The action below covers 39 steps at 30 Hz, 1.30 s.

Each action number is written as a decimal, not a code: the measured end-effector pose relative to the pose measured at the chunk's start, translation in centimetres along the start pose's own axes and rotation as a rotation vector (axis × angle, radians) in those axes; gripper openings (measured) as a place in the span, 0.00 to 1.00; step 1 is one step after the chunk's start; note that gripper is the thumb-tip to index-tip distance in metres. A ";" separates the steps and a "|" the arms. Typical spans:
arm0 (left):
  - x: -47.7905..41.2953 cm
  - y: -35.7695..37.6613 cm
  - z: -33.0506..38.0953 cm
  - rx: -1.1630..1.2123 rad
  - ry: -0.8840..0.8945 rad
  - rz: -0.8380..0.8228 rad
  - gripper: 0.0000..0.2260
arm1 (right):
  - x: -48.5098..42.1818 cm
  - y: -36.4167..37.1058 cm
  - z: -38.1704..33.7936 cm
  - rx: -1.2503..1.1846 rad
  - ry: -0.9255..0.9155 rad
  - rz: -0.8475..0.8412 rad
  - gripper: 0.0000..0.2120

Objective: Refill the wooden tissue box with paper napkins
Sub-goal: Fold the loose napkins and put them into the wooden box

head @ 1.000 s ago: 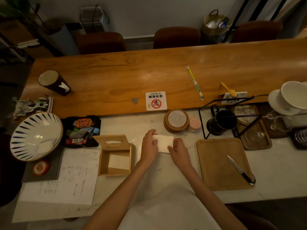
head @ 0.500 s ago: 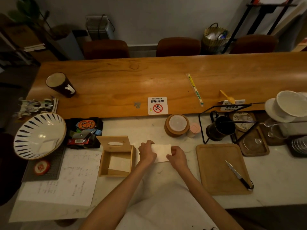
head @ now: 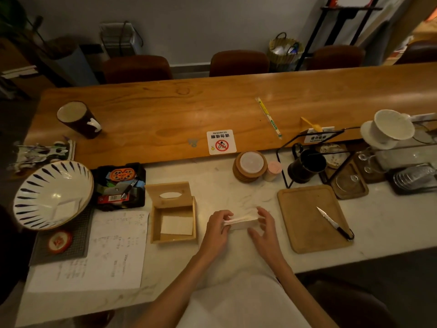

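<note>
The wooden tissue box (head: 155, 227) stands open on the marble counter, its lid (head: 169, 194) with the oval slot tipped up at the back. A few white napkins (head: 176, 225) lie flat inside it. Just right of the box, a stack of white paper napkins (head: 241, 222) is pinched between my hands, tilted on its edge. My left hand (head: 216, 229) grips its left end. My right hand (head: 266, 229) holds the right end with fingers spread.
A wooden cutting board (head: 305, 223) with a knife (head: 334, 223) lies to the right. A striped bowl (head: 50, 194), a black tray of packets (head: 119, 185) and a paper sheet (head: 101, 252) sit left. Coasters (head: 249, 165), a dark mug (head: 306, 165) and cups stand behind.
The napkin stack lay flat under my hands before; now it is lifted onto its edge and squeezed between both hands. The camera has moved closer.
</note>
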State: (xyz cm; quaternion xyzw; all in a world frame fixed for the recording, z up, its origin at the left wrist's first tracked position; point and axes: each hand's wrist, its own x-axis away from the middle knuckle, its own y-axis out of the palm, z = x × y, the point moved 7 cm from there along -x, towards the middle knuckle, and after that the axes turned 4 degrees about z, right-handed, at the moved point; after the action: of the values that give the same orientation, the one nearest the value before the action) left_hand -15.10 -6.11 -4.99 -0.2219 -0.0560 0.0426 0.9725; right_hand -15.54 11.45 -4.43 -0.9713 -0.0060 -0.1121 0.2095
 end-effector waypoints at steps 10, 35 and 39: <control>1.6 0.9 -1.1 0.239 -0.143 0.021 0.11 | 1.1 1.0 -0.8 -0.169 0.032 0.120 0.20; 3.1 1.0 -1.2 0.182 -0.168 0.079 0.13 | 0.6 1.5 0.2 -0.141 -0.121 -0.087 0.15; 3.1 0.8 -1.3 0.146 -0.107 0.025 0.13 | 0.2 0.7 0.6 -0.046 -0.213 -0.100 0.14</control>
State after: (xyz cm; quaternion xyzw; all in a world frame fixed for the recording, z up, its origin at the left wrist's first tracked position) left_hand -11.94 -5.60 -6.23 -0.1485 -0.1017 0.0703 0.9812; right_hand -15.16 11.08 -5.17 -0.9808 -0.0743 -0.0190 0.1793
